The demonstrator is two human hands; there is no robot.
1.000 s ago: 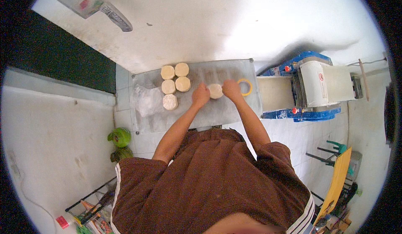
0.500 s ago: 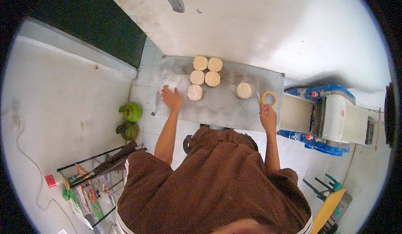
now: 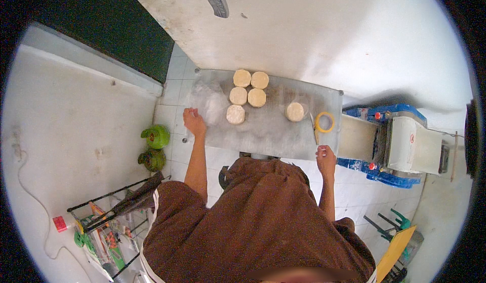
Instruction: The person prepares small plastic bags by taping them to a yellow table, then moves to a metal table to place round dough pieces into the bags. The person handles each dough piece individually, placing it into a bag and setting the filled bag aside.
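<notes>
A grey floured table (image 3: 273,131) holds several round flat dough discs (image 3: 246,95) in a cluster at its far left, and one more disc (image 3: 295,111) apart to the right. A yellow ring cutter (image 3: 324,122) lies near the table's right edge. My left hand (image 3: 194,121) rests at the table's left edge beside a heap of white flour (image 3: 210,103), fingers spread, holding nothing. My right hand (image 3: 326,159) sits at the near right corner of the table, below the ring; what it grips is unclear.
A blue and white dough rolling machine (image 3: 400,144) stands right of the table. Two green gas cylinders (image 3: 154,146) sit on the tiled floor at the left. A wire rack (image 3: 109,217) with packets is at lower left. A white wall runs behind.
Both hands have left the dough disc at the table's middle and moved apart to the table's left and right edges. The view has shifted, so the table sits further off.
</notes>
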